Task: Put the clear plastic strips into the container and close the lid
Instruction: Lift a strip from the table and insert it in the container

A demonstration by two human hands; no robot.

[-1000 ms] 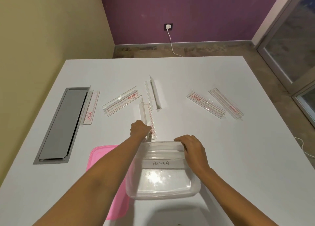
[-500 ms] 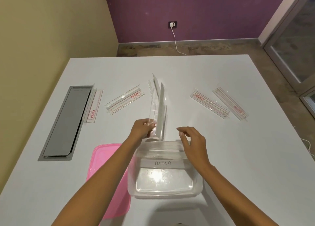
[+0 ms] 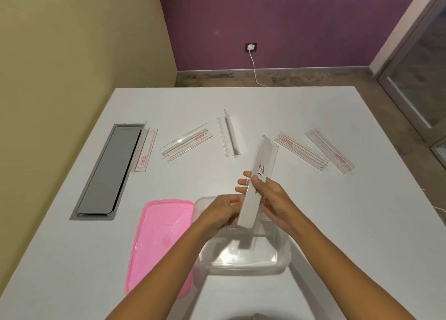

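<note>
Left hand (image 3: 225,209): fingers curled and clamped on the lower left edge of the held strip
Right hand (image 3: 271,200): fingers closed on the same strip from its right side, thumb across the front face
Held strip (image 3: 261,174): clear plastic strip with a white insert and handwritten black letters, tilted up, pinched between both hands; lower end dips into the container just below the fingers
Container (image 3: 243,259): clear plastic tub, open, directly under both hands
Lid (image 3: 159,242): pink, flat on the table, just left of the left wrist, touching the container's left side
Strips beyond the fingertips: an upright folded strip (image 3: 228,136) just past them, a red-printed strip (image 3: 187,142) further left
Strips to the right of the right hand: two red-printed strips (image 3: 301,150) (image 3: 329,150) lying side by side, well apart from the fingers
Far-left strip (image 3: 144,150): beside the grey cable hatch (image 3: 108,172)
Table (image 3: 337,223): white
</note>
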